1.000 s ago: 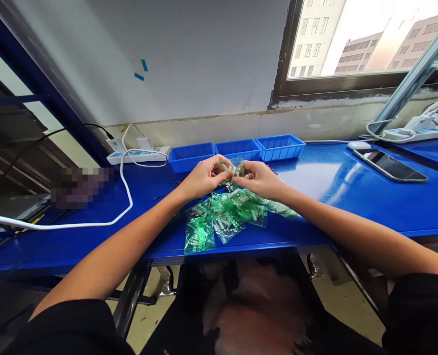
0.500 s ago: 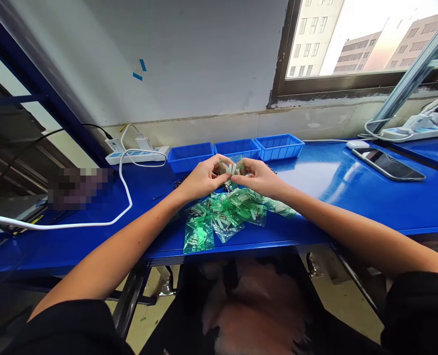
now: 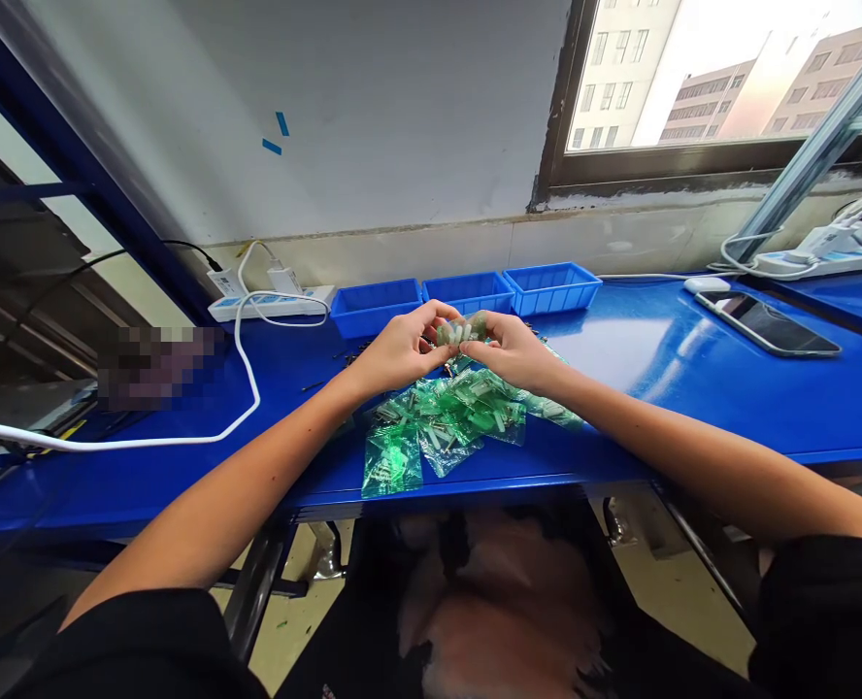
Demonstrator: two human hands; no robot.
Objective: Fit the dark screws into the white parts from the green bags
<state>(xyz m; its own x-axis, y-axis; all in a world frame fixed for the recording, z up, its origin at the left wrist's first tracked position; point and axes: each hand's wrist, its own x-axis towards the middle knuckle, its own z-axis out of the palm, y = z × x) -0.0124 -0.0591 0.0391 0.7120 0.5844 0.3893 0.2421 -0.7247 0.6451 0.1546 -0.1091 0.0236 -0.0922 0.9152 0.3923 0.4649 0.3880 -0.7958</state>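
Between my two hands is a small clear plastic bag [image 3: 460, 333] with several white pieces inside. My left hand [image 3: 406, 348] pinches its left side between thumb and fingers. On the right side, my right hand [image 3: 513, 351] grips it the same way. Beneath and in front of my hands lies a pile of green-tinted plastic bags [image 3: 467, 403] holding white and dark small parts. Some small dark pieces [image 3: 354, 351] lie on the table, partly hidden behind my left hand.
Three blue bins stand in a row behind my hands, with the right bin [image 3: 551, 289] nearest the window. A phone [image 3: 767, 323] lies on the blue table [image 3: 664, 388]. At the left, a white cable [image 3: 246, 364] runs from a power strip [image 3: 275, 304].
The bag between my hands has folded down and bunched slightly, with its white pieces shifted. My hands have barely moved, and the view has shifted a little.
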